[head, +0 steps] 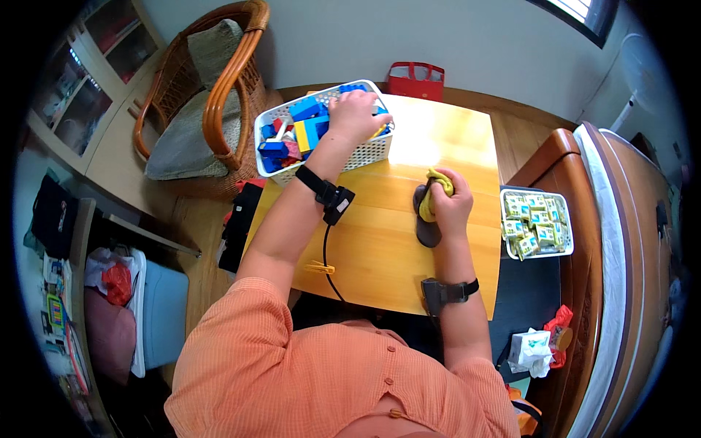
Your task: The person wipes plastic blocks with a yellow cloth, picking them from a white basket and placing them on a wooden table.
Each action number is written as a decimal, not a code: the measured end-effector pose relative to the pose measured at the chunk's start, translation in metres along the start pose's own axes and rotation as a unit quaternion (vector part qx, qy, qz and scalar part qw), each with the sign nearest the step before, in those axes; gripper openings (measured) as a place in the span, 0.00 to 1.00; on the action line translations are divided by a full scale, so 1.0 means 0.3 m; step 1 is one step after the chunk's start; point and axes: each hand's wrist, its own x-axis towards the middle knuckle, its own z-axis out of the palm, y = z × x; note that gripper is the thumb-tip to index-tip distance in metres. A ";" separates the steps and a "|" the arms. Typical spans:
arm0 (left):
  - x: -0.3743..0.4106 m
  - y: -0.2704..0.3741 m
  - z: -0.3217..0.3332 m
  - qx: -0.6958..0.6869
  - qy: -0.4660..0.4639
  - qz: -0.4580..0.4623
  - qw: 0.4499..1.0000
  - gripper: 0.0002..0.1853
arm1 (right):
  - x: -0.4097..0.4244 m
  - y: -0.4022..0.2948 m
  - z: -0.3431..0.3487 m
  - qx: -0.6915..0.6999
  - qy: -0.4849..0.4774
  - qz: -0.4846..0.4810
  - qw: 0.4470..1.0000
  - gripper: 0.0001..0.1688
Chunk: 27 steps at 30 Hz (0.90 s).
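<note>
My left hand point(356, 114) reaches over the right end of a white perforated plastic basket point(374, 154), fingers spread at its rim; its fingertips are partly hidden. Blue, yellow, red and white plastic building blocks point(305, 109) fill the basket. My right hand point(453, 203) grips a crumpled yellow cloth point(427, 208) above the wooden table. Under and beside the cloth lies a dark, elongated object point(428, 234), partly covered; its kind is unclear. A yellow clothespin point(319, 268) rests near the table's front edge, left of a black cable point(327, 257) running from my left wrist strap.
The wooden table point(378, 246) has a wicker armchair point(219, 126) behind it at left and a red bag point(416, 81) beyond its far edge. To the right are a white basket of wrapped packets point(569, 241), a tissue pack point(530, 347) and a wooden-framed bed or sofa point(589, 263).
</note>
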 end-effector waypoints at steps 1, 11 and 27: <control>-0.015 0.004 -0.010 -0.009 0.042 0.011 0.999 0.24 | 0.000 0.007 0.000 0.000 -0.002 -0.005 1.000 0.13; -0.251 -0.300 -0.296 -0.143 0.063 -0.096 0.983 0.20 | -0.010 -0.017 0.009 -0.036 -0.031 -0.048 0.998 0.13; -0.404 -0.231 -0.407 -0.293 0.159 -0.196 0.922 0.20 | -0.014 0.007 0.017 -0.025 -0.041 -0.025 0.999 0.14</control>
